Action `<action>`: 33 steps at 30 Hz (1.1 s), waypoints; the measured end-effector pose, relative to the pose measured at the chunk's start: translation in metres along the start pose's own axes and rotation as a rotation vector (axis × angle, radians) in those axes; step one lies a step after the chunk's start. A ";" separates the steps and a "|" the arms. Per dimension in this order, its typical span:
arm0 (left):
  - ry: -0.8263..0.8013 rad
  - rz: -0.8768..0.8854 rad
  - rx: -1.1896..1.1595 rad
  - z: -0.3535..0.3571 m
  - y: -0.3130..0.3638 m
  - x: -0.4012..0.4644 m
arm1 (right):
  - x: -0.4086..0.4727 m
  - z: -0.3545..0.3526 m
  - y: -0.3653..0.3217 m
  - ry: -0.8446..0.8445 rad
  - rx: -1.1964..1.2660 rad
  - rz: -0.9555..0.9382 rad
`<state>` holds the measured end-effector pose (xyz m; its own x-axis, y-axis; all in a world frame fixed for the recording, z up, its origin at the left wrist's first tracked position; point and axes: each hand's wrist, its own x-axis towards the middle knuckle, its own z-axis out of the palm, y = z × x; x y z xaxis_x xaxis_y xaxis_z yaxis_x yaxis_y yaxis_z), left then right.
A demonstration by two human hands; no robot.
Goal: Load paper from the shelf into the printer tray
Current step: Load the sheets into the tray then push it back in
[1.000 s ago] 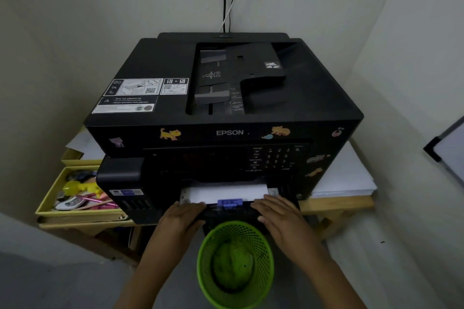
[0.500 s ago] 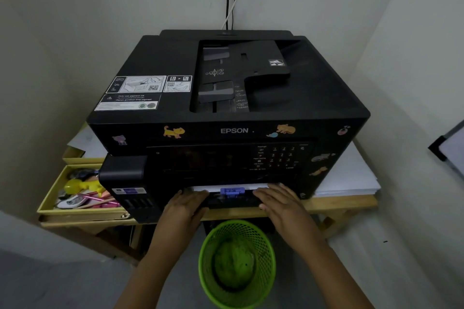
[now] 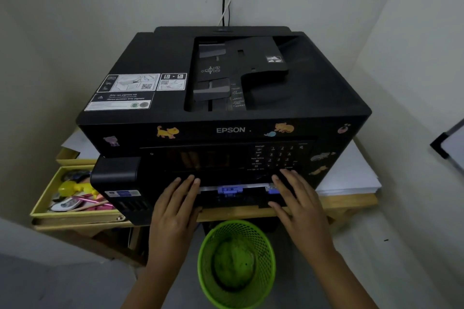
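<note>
Pressing flat on the paper tray, the left hand and right hand lie with straight fingers on its front corners, grasping nothing. Stiff plastic likely slides evenly only when pushed squarely. White paper shows inside. Nearly home in the Epson printer, at the wooden shelf's front edge.

Black boxy plastic printer, orange cat stickers at 9 o'clock of white lettering; lime-green mesh bin at 6 o'clock.
</note>
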<state>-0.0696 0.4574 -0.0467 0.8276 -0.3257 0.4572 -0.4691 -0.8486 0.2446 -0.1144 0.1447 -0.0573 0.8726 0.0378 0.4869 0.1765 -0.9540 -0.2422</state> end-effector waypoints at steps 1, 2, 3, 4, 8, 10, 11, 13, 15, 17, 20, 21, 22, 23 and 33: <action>-0.002 -0.001 0.033 -0.002 0.001 0.002 | 0.002 0.001 0.001 -0.013 0.008 0.001; -0.006 -0.004 0.056 -0.002 0.002 0.003 | 0.003 0.001 0.003 -0.024 0.016 0.009; -0.011 -0.004 0.067 -0.002 0.001 0.004 | 0.004 0.002 0.005 -0.030 0.021 0.019; -0.019 0.000 0.072 -0.001 0.000 0.004 | 0.005 0.002 0.007 -0.033 0.020 0.024; -0.044 0.004 0.051 0.004 -0.011 0.002 | 0.006 0.004 0.010 -0.043 -0.003 0.025; -0.047 -0.008 0.037 0.006 -0.013 0.003 | 0.007 0.005 0.010 -0.046 -0.014 0.033; -0.044 -0.018 0.034 0.006 -0.014 0.003 | 0.008 0.004 0.010 -0.047 -0.016 0.040; -0.031 -0.041 0.032 0.007 -0.013 0.004 | 0.009 0.004 0.008 -0.049 -0.019 0.060; -0.021 -0.064 0.029 0.007 -0.013 0.005 | 0.010 0.003 0.007 -0.050 -0.013 0.082; -0.026 -0.078 0.033 0.008 -0.013 0.005 | 0.010 0.002 0.005 -0.056 -0.012 0.096; -0.034 -0.094 0.031 0.007 -0.013 0.006 | 0.012 0.001 0.005 -0.062 -0.024 0.103; -0.032 -0.100 0.026 0.008 -0.013 0.006 | 0.012 0.001 0.005 -0.065 -0.026 0.105; -0.029 -0.107 0.022 0.008 -0.012 0.006 | 0.013 0.001 0.005 -0.065 -0.026 0.109; -0.025 -0.113 0.019 0.008 -0.011 0.006 | 0.013 0.001 0.004 -0.062 -0.024 0.112; 0.009 -0.139 0.015 0.009 -0.005 0.006 | 0.016 0.002 0.006 -0.056 -0.043 0.117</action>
<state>-0.0591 0.4562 -0.0529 0.8813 -0.2010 0.4276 -0.3456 -0.8914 0.2933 -0.0981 0.1400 -0.0525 0.9102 -0.0588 0.4101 0.0538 -0.9647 -0.2577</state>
